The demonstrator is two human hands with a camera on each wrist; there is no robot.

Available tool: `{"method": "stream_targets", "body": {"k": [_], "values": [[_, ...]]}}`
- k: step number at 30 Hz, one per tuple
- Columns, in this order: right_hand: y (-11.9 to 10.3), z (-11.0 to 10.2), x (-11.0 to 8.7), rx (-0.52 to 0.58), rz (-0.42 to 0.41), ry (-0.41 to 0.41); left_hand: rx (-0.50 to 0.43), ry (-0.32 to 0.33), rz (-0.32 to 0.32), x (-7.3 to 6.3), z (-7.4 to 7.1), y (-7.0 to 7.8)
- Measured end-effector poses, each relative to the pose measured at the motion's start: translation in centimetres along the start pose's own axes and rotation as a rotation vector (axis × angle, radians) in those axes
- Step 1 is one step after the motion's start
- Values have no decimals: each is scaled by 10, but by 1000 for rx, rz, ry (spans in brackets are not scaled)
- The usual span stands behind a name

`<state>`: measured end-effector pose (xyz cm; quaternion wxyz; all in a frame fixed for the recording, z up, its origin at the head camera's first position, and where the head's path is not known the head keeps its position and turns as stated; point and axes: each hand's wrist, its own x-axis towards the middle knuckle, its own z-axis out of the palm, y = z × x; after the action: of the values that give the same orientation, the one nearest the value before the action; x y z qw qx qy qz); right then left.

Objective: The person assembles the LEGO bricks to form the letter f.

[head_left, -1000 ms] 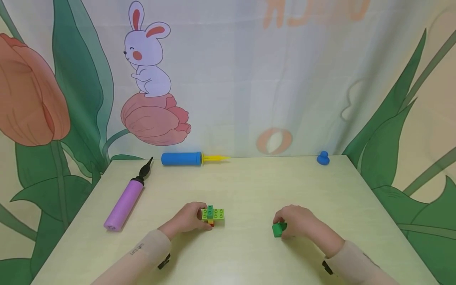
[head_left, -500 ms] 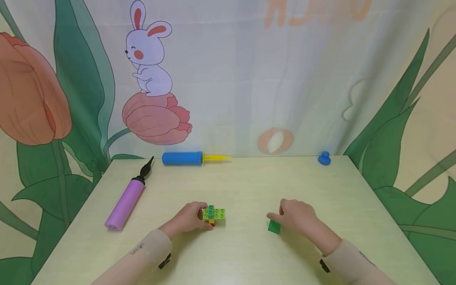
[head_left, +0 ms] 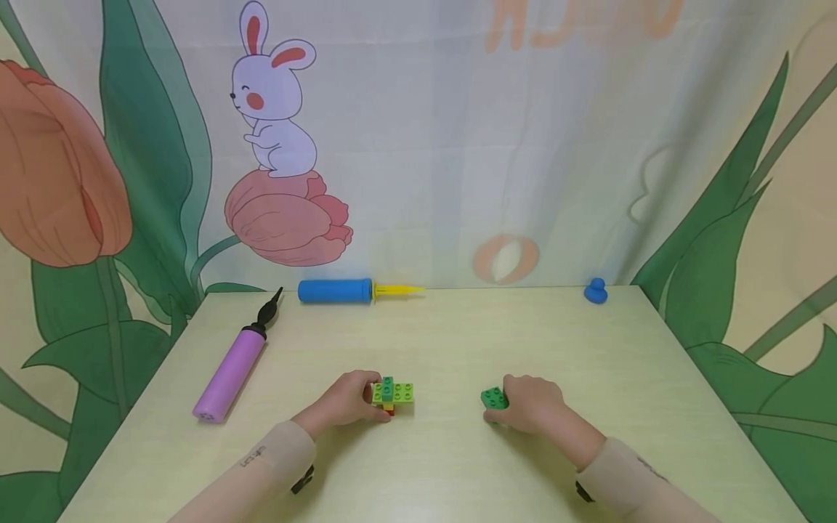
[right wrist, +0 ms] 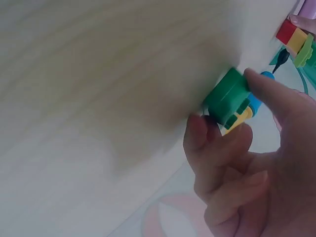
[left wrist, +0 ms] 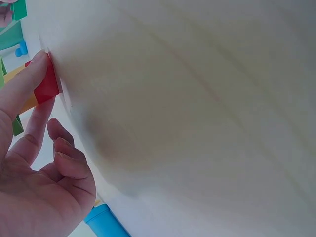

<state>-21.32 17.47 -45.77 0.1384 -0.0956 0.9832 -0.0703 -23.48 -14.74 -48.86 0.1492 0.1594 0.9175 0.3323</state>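
My left hand point(head_left: 343, 399) pinches a small stack of toy building bricks point(head_left: 402, 393) standing on the table, left of centre. A red brick point(left wrist: 48, 85) forms its base, under a yellow one. Across the top runs a lime green brick, with a small darker green brick on it. Thumb and finger lie on either side of the red and yellow part. To the right, my right hand point(head_left: 532, 404) grips a separate green brick point(head_left: 493, 398) between thumb and fingers, its studs facing up. In the right wrist view, that green brick point(right wrist: 228, 98) is close to the tabletop.
A purple hand pump point(head_left: 230, 374) with a black nozzle lies on the left of the table point(head_left: 431, 472). Along the back edge are a blue pump point(head_left: 335, 290) with a yellow nozzle and a small blue knobbed object point(head_left: 596, 291). A printed curtain point(head_left: 405, 145) hangs behind.
The right hand has shifted a little to the left and turned the green brick, so its studs now show from above. The left hand and its stack have stayed in place.
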Motion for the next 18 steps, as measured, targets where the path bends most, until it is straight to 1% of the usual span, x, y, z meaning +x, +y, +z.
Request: {"method": "stream_targets", "body": {"k": [3, 11, 18], "values": [[-1, -1, 0, 49, -14, 43, 2, 1, -3, 0, 0, 1], [-4, -11, 3, 189, -54, 206, 13, 10, -10, -1, -2, 3], [-4, -18, 5, 282, -152, 340, 1, 17, 11, -4, -2, 6]]}}
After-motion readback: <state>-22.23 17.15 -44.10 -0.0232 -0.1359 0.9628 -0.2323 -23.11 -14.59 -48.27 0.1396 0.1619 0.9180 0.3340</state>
